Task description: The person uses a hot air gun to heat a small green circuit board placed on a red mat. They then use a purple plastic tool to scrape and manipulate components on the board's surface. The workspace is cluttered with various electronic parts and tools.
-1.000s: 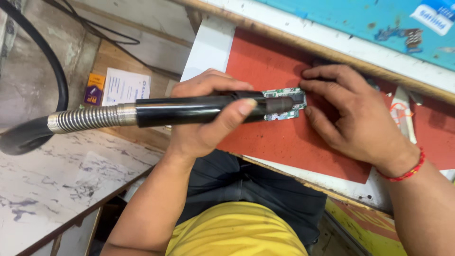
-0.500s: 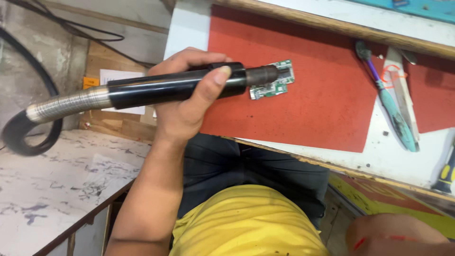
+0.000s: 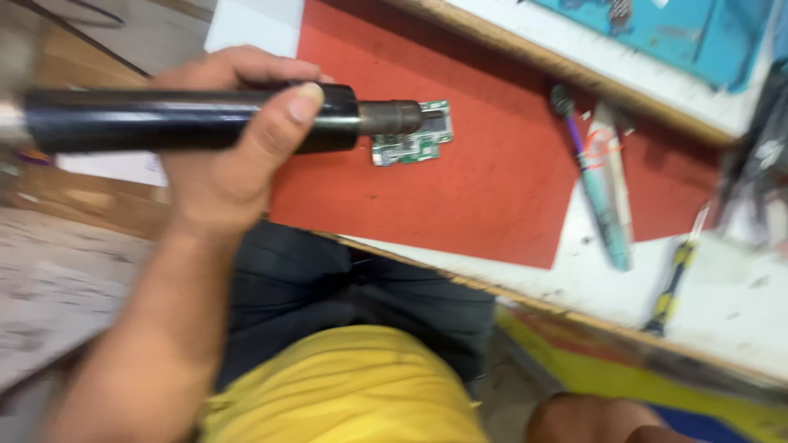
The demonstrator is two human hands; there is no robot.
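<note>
The white tabletop runs across the upper and right part of the head view, its near edge trimmed in wood just above the person's lap. A red mat covers most of it toward the left end, reaching close to the near edge.

The left hand is the largest thing over it: its fingers are wrapped fully around a black, tube-shaped hot-air handpiece, thumb pressed across the barrel, so the grip is closed tight on the tool. The handpiece lies almost level, its metal nozzle pointing right.

Only part of the right arm shows at the bottom edge, down by the lap and well apart from the work; the hand and its fingers are out of view.

Off the mat's right edge lie a teal-handled tool with a purple neck and, nearer the near edge, a yellow-and-black screwdriver.

The small green circuit board sits flat on the mat, toward its far left part, with the nozzle tip just over its left end; whether it touches cannot be told. Nothing pins the board down.

Judging from this, the heating looks under way, with no part lifted off the board yet.
</note>
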